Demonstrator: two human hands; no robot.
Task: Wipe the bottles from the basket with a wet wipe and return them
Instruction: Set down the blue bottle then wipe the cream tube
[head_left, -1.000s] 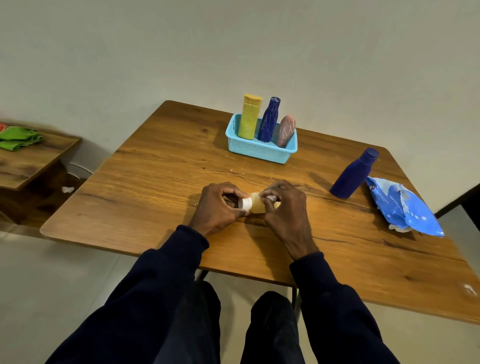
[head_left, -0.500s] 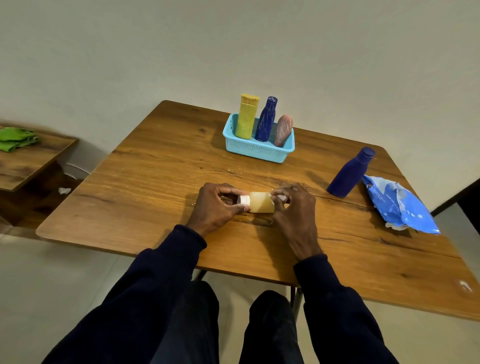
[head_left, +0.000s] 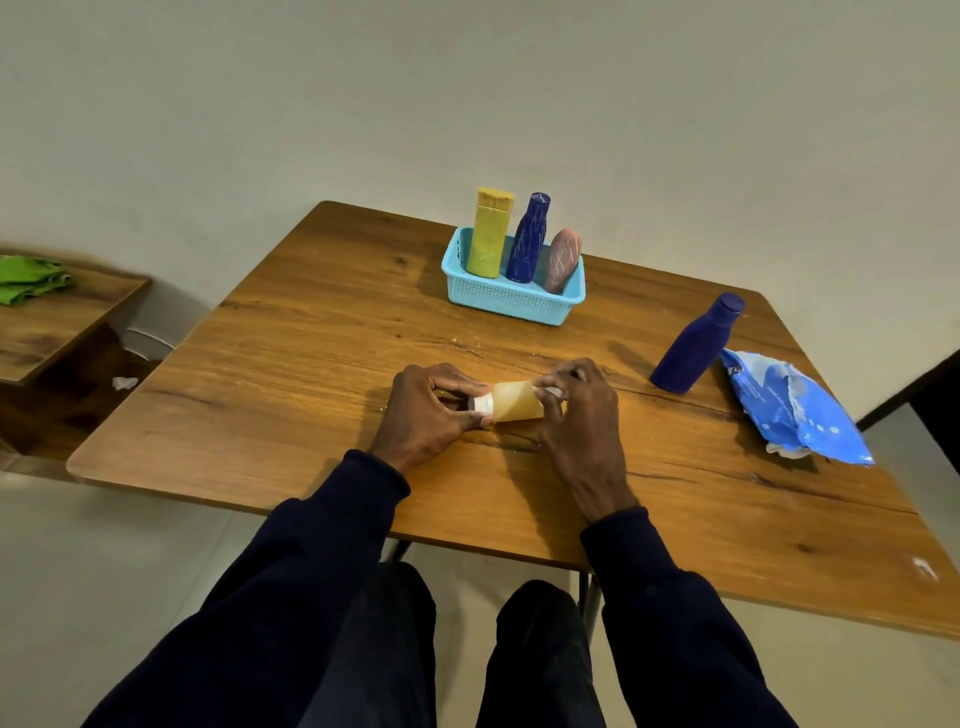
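A green cloth lies on a side table at far left. Over the near middle of the table, my left hand grips the white-capped end of a tan bottle held on its side, fingers curled round the cap. Beyond it, toward the far edge, a basket holds a yellow bottle, a patterned bottle and a leaning pink bottle. My right hand has its fingers clamped on a white wipe, pressing it against the tan bottle's other end. Farther right, a blue bottle stands just beside a crumpled wipes pack.
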